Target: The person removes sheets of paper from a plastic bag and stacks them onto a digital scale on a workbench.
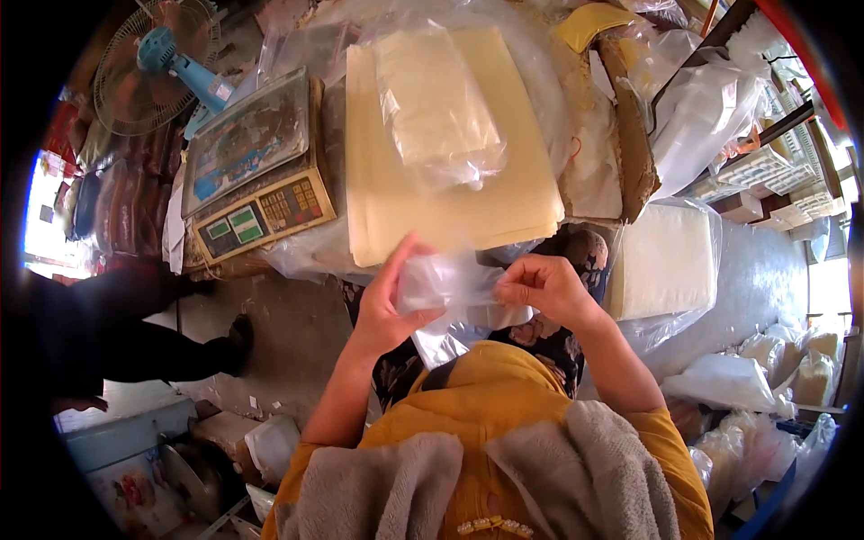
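Both my hands hold a small clear plastic bag (445, 286) in front of my chest. My left hand (389, 301) grips its left edge with the thumb on top. My right hand (546, 286) pinches its right edge with closed fingers. Just beyond the bag lies a thick stack of pale yellow sheets (450, 193) on a plastic-covered surface. On top of that stack rests a clear bag packed with more pale sheets (436, 103).
A weighing scale with a keypad (256, 175) stands to the left of the stack, a blue fan (166, 63) behind it. A wrapped white block (666, 261) sits to the right. Several filled plastic bags (765, 378) lie at lower right. Another person in dark clothes (135, 333) stands at left.
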### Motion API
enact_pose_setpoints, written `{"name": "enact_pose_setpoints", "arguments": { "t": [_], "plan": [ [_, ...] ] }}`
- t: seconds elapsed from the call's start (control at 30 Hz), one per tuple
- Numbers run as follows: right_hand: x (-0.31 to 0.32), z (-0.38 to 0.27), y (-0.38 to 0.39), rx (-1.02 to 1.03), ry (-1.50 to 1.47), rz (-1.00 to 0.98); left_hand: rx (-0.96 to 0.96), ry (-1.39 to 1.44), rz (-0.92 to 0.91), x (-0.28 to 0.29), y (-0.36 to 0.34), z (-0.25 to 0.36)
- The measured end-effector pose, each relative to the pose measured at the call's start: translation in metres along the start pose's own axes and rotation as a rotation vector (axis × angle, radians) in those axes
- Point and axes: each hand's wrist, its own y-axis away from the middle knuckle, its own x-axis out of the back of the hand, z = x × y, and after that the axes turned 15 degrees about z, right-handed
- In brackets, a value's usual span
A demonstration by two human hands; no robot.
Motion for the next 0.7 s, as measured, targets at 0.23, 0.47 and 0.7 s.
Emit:
{"name": "enact_pose_setpoints", "arguments": {
  "t": [0.23, 0.47, 0.7],
  "plan": [
    [-0.025, 0.011, 0.005, -0.179, -0.063, 0.066, 0.076, -0.376, 0.089, -0.006, 0.012, 0.035],
    [-0.028, 0.005, 0.005, 0.074, 0.150, -0.088, 0.303, -0.126, -0.163, -0.028, 0.007, -0.001],
    [0.027, 0.020, 0.004, -0.032, -0.234, 0.237, 0.271, 0.292, -0.103, -0.029, -0.003, -0.009]
  ]
}}
